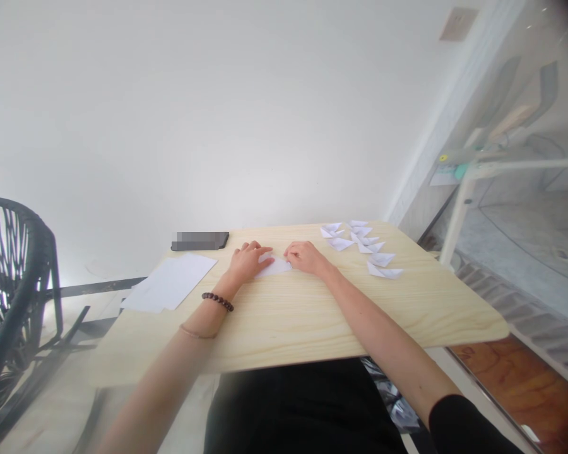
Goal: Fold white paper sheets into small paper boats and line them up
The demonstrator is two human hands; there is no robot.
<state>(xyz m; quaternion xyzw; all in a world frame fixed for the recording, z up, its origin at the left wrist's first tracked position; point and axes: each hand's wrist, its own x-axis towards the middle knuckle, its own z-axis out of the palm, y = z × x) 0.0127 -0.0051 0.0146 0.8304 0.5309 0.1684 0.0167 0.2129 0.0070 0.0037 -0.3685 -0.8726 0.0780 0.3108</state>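
A folded piece of white paper (275, 265) lies on the wooden table between my two hands. My left hand (250, 260) rests over its left side, thumb and fingers apart and touching the paper. At the right end, my right hand (305, 257) has its fingers curled together and pinches the paper's edge. Right of that hand stand several folded paper boats (361, 239), in loose rows. A stack of flat white sheets (173, 280) is spread at the table's left side.
The light wooden table (293, 328) has its far edge near a white wall. A dark flat object (200, 241), partly blurred out, lies at the back left. A woven black chair (16, 284) stands at the left. On the right is a white metal frame (459, 217).
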